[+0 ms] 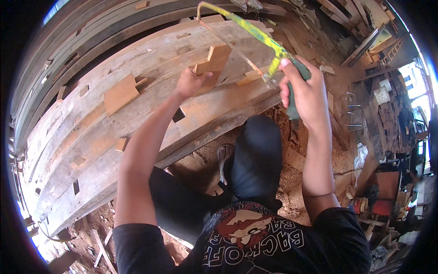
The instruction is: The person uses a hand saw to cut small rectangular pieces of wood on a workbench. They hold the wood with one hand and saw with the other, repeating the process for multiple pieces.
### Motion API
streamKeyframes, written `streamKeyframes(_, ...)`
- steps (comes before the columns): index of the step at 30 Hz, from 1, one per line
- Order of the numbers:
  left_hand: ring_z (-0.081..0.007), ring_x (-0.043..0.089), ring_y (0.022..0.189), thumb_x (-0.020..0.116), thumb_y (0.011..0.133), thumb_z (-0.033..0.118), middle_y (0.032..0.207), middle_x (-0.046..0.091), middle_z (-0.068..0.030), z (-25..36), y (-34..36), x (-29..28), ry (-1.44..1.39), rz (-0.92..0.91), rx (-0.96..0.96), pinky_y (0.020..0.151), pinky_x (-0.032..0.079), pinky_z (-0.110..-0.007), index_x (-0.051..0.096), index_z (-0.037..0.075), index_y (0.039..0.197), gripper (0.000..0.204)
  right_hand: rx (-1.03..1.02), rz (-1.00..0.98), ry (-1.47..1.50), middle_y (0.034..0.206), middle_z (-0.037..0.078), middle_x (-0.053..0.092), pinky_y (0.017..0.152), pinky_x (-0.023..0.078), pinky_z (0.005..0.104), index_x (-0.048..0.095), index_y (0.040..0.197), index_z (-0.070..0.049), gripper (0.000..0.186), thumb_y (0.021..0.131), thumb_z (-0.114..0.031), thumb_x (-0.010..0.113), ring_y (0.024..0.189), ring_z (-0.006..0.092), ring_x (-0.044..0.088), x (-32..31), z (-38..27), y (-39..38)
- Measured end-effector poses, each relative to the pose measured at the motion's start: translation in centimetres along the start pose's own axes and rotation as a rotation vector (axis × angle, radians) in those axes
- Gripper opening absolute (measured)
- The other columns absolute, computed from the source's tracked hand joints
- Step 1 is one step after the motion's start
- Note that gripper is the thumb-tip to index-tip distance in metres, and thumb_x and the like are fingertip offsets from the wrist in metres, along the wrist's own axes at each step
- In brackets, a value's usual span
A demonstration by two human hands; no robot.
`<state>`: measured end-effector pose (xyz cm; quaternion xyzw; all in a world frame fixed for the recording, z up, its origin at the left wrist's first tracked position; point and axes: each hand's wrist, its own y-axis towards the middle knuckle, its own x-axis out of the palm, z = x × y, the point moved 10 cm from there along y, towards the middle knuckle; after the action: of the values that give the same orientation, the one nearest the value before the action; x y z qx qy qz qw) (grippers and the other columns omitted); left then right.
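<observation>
A hacksaw (255,33) with a yellow-green frame and a dark green handle is held up by my right hand (303,91), whose fingers wrap round the grip. Its thin, rusty-looking blade slants down to the right, close to the wooden piece. My left hand (194,83) grips a flat brown wooden piece (219,59) with a notched end, over the large timber beams (155,59). From this view I cannot tell whether the blade touches the wood.
A loose square board (120,95) and small offcuts (122,144) lie on the beams. Rectangular slots are cut in the timber. Sawdust (292,201) covers the ground by my legs. Stacked scrap wood (392,109) and a red object (381,208) stand at the right.
</observation>
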<state>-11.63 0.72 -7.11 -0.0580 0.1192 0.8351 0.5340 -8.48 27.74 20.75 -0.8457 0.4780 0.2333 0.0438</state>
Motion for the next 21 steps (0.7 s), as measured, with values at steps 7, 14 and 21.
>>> streamKeyframes(7,-0.0122,0.07,0.087,0.078,0.095,0.03,0.099,0.079,-0.006,0.9,-1.2,-1.4,0.131,0.084,-0.077,0.08,0.056,-0.034,0.075,0.003,0.117,0.036,-0.034,-0.004,0.106,0.057,0.0,0.052,0.043,0.038,0.0255,0.061,0.089,-0.001,0.035,0.105,-0.032,0.061,0.046,0.0074,0.048,-1.2,2.5,-1.4)
streamKeyframes(14,-0.0099,0.067,0.084,0.078,0.096,0.024,0.096,0.078,-0.0058,1.1,-0.1,-1.5,-0.105,0.065,0.036,0.078,0.055,-0.034,0.074,0.001,0.116,0.031,0.098,0.022,0.179,0.058,0.001,0.052,0.044,0.039,0.0261,0.063,0.092,0.001,0.035,0.104,-0.031,0.064,0.045,0.0087,0.048,-2.0,3.5,-0.9)
streamKeyframes(21,-0.0114,0.067,0.081,0.078,0.095,0.026,0.091,0.077,-0.007,0.9,0.0,-1.6,-0.03,0.076,0.025,0.076,0.055,-0.035,0.074,0.0,0.115,0.032,0.072,0.066,0.107,0.059,0.003,0.05,0.043,0.038,0.0247,0.062,0.097,0.002,0.033,0.105,-0.03,0.062,0.045,0.0097,0.048,-2.8,2.9,-2.9)
